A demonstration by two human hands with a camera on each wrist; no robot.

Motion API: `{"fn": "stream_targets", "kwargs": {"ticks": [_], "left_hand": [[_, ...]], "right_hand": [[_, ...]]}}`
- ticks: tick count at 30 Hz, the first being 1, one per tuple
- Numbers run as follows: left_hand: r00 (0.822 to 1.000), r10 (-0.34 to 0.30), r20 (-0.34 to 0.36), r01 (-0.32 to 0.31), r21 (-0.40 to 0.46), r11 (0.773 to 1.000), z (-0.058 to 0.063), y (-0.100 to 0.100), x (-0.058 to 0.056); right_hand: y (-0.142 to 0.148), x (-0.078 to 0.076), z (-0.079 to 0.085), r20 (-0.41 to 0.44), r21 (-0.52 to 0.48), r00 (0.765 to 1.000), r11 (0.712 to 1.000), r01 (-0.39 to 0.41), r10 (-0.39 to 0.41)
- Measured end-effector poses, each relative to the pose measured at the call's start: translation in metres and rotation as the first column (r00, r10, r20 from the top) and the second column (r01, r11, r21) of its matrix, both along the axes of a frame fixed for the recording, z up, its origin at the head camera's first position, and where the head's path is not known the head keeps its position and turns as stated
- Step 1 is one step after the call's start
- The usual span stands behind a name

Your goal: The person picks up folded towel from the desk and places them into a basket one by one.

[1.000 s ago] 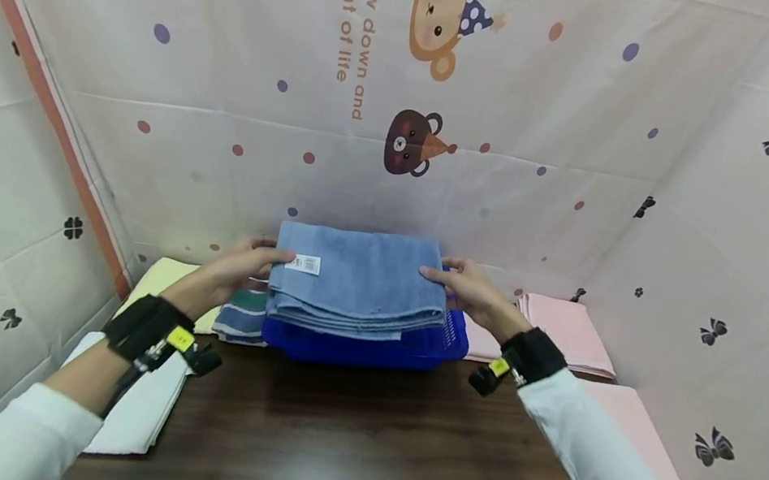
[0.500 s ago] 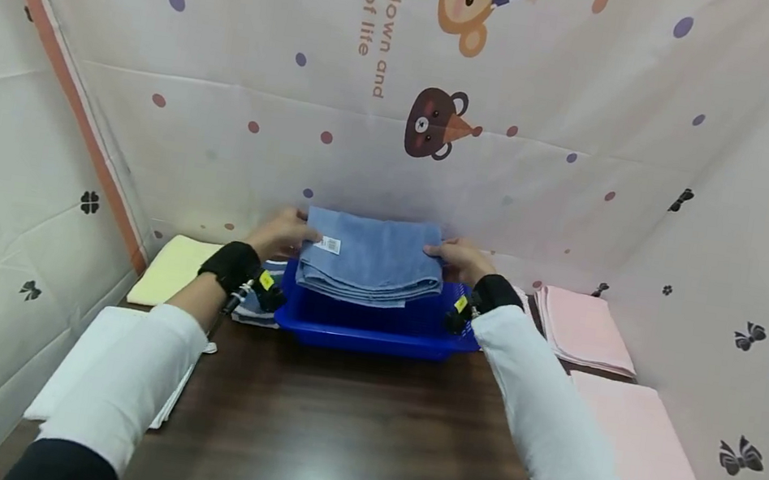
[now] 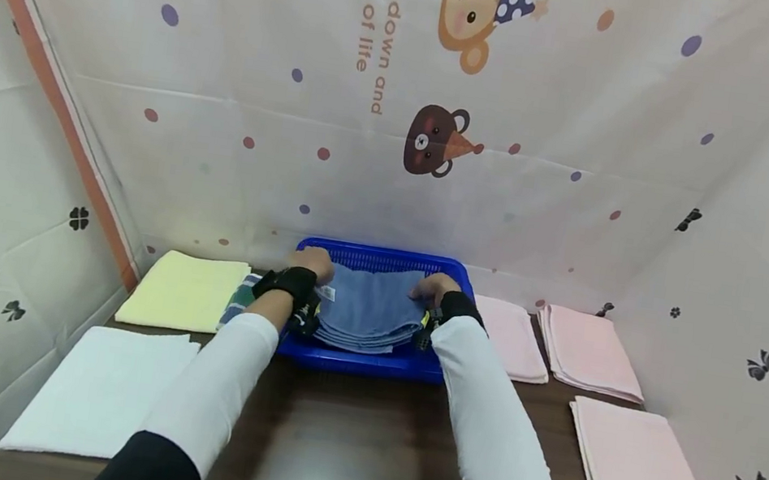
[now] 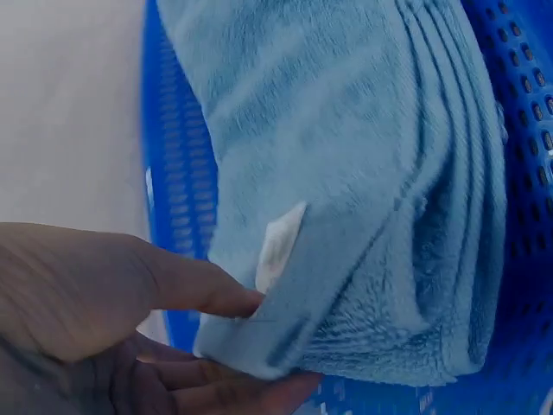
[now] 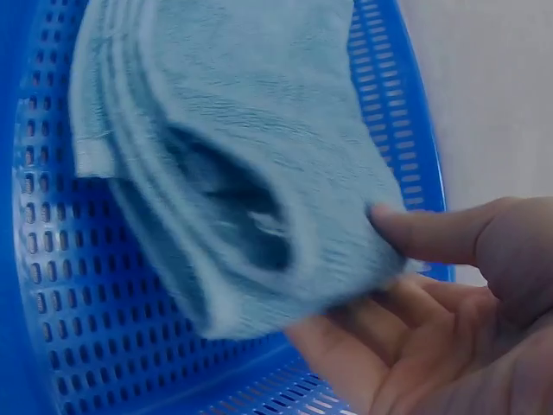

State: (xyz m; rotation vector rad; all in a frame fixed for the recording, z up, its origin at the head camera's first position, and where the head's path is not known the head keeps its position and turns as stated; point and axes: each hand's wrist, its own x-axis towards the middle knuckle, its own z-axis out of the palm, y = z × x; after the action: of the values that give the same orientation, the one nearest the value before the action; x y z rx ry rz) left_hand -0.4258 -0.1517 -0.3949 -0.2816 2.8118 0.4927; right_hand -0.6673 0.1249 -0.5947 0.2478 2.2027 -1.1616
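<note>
A folded blue towel (image 3: 371,304) with a small white label lies within the walls of a blue perforated plastic basket (image 3: 367,365). At its left end my left hand (image 3: 313,261) pinches the towel; the left wrist view has the thumb (image 4: 203,290) on top beside the label and the fingers beneath. My right hand (image 3: 435,286) grips the other end, thumb above and fingers under the layers, as the right wrist view shows. The towel's layered folds (image 5: 130,130) face the near side of the basket. Whether its underside touches the basket floor cannot be told.
Left of the basket are a yellow folded towel (image 3: 185,292), a striped cloth (image 3: 239,302) partly hidden by my arm, and a white folded towel (image 3: 100,393). Pink folded towels (image 3: 647,470) lie on the right. A printed curtain (image 3: 267,76) hangs behind the dark wooden table (image 3: 355,449).
Both hands have lowered the blue towel from above the basket to inside it. The basket's back rim has come into view, and the hands have come closer together.
</note>
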Motion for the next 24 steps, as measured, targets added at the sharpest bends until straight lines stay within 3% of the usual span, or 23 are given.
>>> {"fn": "stream_targets", "kwargs": {"ticks": [3, 7, 9, 11, 13, 15, 17, 20, 21, 23, 24], "left_hand": [[0.999, 0.051, 0.013, -0.051, -0.007, 0.999, -0.012, 0.010, 0.002], [0.994, 0.105, 0.033, -0.105, -0.005, 0.994, -0.023, 0.012, 0.006], [0.995, 0.088, 0.050, -0.088, -0.012, 0.996, -0.023, 0.011, 0.010], [0.995, 0.030, 0.098, -0.026, -0.033, 0.999, -0.018, 0.010, 0.012], [0.987, -0.046, 0.153, 0.056, -0.056, 0.997, -0.011, 0.010, 0.014], [0.962, -0.147, 0.230, 0.172, -0.094, 0.981, -0.007, 0.010, 0.013], [0.938, -0.201, 0.284, 0.243, -0.121, 0.963, -0.006, 0.011, 0.012], [0.922, -0.216, 0.320, 0.263, -0.109, 0.959, -0.015, 0.011, 0.008], [0.927, -0.198, 0.320, 0.235, -0.081, 0.969, -0.016, 0.011, 0.009], [0.942, -0.155, 0.298, 0.165, -0.009, 0.986, -0.015, 0.011, 0.012], [0.953, -0.137, 0.272, 0.139, 0.013, 0.990, -0.012, 0.010, 0.014]], "right_hand": [[-0.005, 0.033, 0.014, -0.008, 0.037, 1.000, 0.999, -0.027, 0.027], [-0.011, 0.082, 0.050, -0.019, 0.047, 0.998, 0.997, -0.055, 0.055], [-0.012, 0.096, 0.064, 0.005, 0.085, 0.993, 0.989, -0.120, 0.120], [-0.011, 0.101, 0.068, 0.071, 0.115, 0.982, 0.976, -0.185, 0.177], [-0.006, 0.089, 0.054, 0.131, 0.162, 0.963, 0.953, -0.255, 0.235], [0.000, 0.067, 0.030, 0.196, 0.192, 0.947, 0.937, -0.290, 0.253], [0.006, 0.041, 0.000, 0.227, 0.216, 0.946, 0.935, -0.281, 0.232], [0.017, -0.001, -0.043, 0.259, 0.244, 0.929, 0.912, -0.329, 0.266], [0.021, -0.011, -0.052, 0.256, 0.256, 0.924, 0.902, -0.348, 0.284], [0.025, -0.015, -0.057, 0.216, 0.274, 0.934, 0.901, -0.337, 0.284], [0.026, -0.010, -0.047, 0.198, 0.269, 0.933, 0.898, -0.347, 0.301]]}}
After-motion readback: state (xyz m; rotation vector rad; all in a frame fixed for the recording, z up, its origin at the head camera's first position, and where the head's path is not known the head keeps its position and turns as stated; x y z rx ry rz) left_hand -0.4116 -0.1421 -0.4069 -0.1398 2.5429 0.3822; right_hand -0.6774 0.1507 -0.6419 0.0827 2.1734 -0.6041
